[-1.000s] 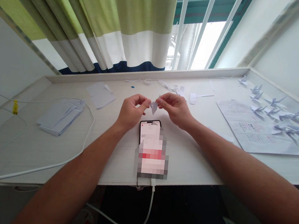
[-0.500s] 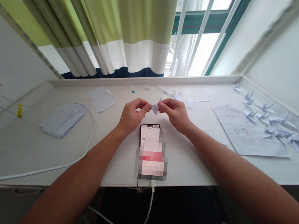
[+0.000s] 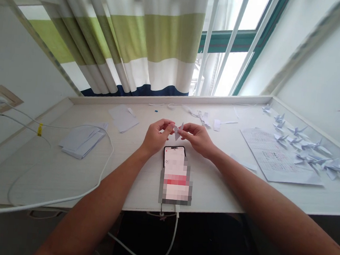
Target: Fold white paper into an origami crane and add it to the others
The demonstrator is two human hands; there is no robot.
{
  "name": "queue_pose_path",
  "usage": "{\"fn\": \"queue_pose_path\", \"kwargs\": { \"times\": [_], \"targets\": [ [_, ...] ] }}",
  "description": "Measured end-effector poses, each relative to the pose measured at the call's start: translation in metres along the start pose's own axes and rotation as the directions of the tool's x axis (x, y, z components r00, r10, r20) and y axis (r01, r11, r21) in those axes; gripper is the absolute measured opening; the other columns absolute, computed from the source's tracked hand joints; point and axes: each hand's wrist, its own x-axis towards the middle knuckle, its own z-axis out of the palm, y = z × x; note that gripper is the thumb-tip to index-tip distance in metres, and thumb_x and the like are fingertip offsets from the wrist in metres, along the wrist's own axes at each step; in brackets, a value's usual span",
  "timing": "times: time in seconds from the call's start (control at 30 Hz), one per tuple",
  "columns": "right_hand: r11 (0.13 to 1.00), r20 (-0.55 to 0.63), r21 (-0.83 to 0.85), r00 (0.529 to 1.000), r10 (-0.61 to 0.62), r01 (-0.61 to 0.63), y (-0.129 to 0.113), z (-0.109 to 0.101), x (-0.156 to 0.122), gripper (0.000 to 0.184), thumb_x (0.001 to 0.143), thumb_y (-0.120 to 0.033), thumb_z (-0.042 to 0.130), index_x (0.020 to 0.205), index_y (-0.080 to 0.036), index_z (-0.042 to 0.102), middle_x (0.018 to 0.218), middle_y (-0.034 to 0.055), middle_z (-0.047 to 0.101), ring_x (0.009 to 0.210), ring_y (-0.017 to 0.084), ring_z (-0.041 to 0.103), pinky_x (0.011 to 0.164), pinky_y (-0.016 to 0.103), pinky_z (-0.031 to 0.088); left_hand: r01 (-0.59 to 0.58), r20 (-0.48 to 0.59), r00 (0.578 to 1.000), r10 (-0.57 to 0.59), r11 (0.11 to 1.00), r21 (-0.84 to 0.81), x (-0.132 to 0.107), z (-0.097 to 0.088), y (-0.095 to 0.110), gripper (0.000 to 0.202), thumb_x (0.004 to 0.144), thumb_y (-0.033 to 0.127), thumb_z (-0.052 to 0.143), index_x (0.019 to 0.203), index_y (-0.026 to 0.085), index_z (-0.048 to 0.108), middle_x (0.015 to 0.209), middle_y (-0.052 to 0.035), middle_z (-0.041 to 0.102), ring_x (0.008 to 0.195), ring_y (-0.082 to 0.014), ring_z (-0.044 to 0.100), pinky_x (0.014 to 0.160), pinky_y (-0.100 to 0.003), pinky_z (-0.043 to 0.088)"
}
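Observation:
Between my two hands, above the desk and just beyond the phone, is a small folded paper crane [image 3: 177, 133] in white, with pointed tips sticking up and down. My left hand [image 3: 160, 133] pinches its left side between thumb and fingers. From the other side my right hand [image 3: 197, 137] grips it the same way, thumb against the paper. The fingertips cover part of the folds. The phone [image 3: 175, 153] lies flat below the hands, its screen partly blurred, with a white cable plugged into its near end.
Several finished paper cranes [image 3: 309, 145] stand along the right side, some on a printed sheet [image 3: 274, 156]. Folded white paper [image 3: 81, 141] and more sheets [image 3: 124, 118] lie on the left. A white cable [image 3: 110, 150] loops across the desk [image 3: 128, 191]. Paper scraps [image 3: 205, 118] lie behind my hands.
The paper crane has turned a little in my fingers and its lower tip points down more. The whole view has shifted slightly, with the desk lower in it.

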Motion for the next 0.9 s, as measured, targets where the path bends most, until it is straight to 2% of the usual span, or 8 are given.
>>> {"fn": "queue_pose_path", "kwargs": {
  "times": [0.1,0.2,0.33,0.43,0.53,0.63,0.7,0.9],
  "targets": [
    [1.000,-0.023,0.014,1.000,0.008,-0.008,0.000,-0.003,0.000,0.037,0.082,-0.055,0.083,0.087,-0.019,0.074,0.086,0.0025,0.069,0.079,0.016,0.062,0.077,0.034,0.054,0.014,-0.033,0.999,-0.014,1.000,-0.008,0.000,-0.001,0.000,0.031,0.096,0.045,0.064,0.106,0.017,0.074,0.084,-0.0061,0.074,0.082,-0.0190,0.071,0.060,-0.026,0.056],
    [1.000,-0.030,0.009,0.999,0.025,-0.025,0.000,-0.005,0.000,0.036,0.083,-0.054,0.083,0.086,-0.019,0.074,0.086,0.0026,0.068,0.078,0.016,0.061,0.072,0.032,0.054,0.009,-0.001,1.000,-0.009,0.997,0.078,-0.001,-0.001,-0.004,0.027,0.090,0.038,0.071,0.107,0.018,0.076,0.093,-0.0071,0.075,0.087,-0.0198,0.071,0.064,-0.027,0.056],
    [0.999,-0.034,0.003,0.999,0.034,-0.034,-0.001,-0.008,-0.001,0.034,0.084,-0.053,0.082,0.087,-0.020,0.074,0.087,0.0033,0.069,0.080,0.017,0.063,0.069,0.031,0.055,0.007,0.023,1.000,-0.010,0.992,0.124,-0.003,-0.001,-0.009,0.028,0.091,0.037,0.069,0.111,0.018,0.076,0.098,-0.0074,0.076,0.089,-0.0207,0.071,0.069,-0.029,0.057],
    [0.998,-0.037,-0.054,0.999,0.037,-0.039,-0.007,-0.012,-0.002,0.034,0.084,-0.053,0.081,0.088,-0.020,0.074,0.087,0.0038,0.071,0.079,0.018,0.065,0.068,0.031,0.054,-0.017,0.055,0.998,0.007,0.984,0.175,-0.004,-0.001,-0.008,0.026,0.092,0.036,0.069,0.111,0.020,0.076,0.108,-0.0084,0.078,0.096,-0.0224,0.072,0.074,-0.031,0.056],
    [0.992,-0.048,-0.125,0.999,0.024,-0.029,-0.020,-0.019,-0.003,0.031,0.085,-0.050,0.080,0.090,-0.020,0.075,0.086,0.0037,0.073,0.076,0.017,0.064,0.066,0.031,0.053,-0.039,0.087,0.996,0.025,0.987,0.158,-0.004,0.001,-0.004,0.028,0.092,0.037,0.070,0.113,0.020,0.075,0.106,-0.0085,0.079,0.098,-0.0234,0.074,0.082,-0.035,0.057],
    [0.985,-0.065,-0.171,0.998,-0.008,-0.004,-0.040,-0.025,-0.009,0.027,0.086,-0.047,0.079,0.090,-0.020,0.076,0.085,0.0038,0.074,0.075,0.017,0.065,0.068,0.032,0.053,0.004,0.133,0.991,-0.012,0.998,0.060,-0.004,0.009,0.006,0.035,0.090,0.042,0.075,0.118,0.020,0.072,0.101,-0.0079,0.080,0.091,-0.0226,0.075,0.083,-0.037,0.057],
    [0.987,-0.064,-0.159,0.998,0.000,-0.010,-0.054,-0.028,-0.015,0.028,0.087,-0.047,0.079,0.091,-0.020,0.075,0.083,0.0040,0.075,0.075,0.017,0.067,0.066,0.032,0.053,0.028,0.168,0.986,-0.018,0.998,-0.061,-0.005,0.017,0.018,0.040,0.090,0.044,0.077,0.121,0.019,0.070,0.099,-0.0088,0.081,0.093,-0.0239,0.076,0.085,-0.038,0.058],
    [0.991,-0.129,-0.127,0.990,-0.058,0.042,-0.082,-0.043,-0.043,0.031,0.086,-0.049,0.081,0.089,-0.020,0.073,0.086,0.0051,0.076,0.076,0.019,0.072,0.070,0.035,0.056,0.041,0.174,0.985,0.003,0.967,-0.251,-0.005,0.052,0.061,0.038,0.086,0.043,0.084,0.110,0.017,0.071,0.096,-0.0094,0.081,0.090,-0.0225,0.077,0.085,-0.038,0.059]
  ]
}}
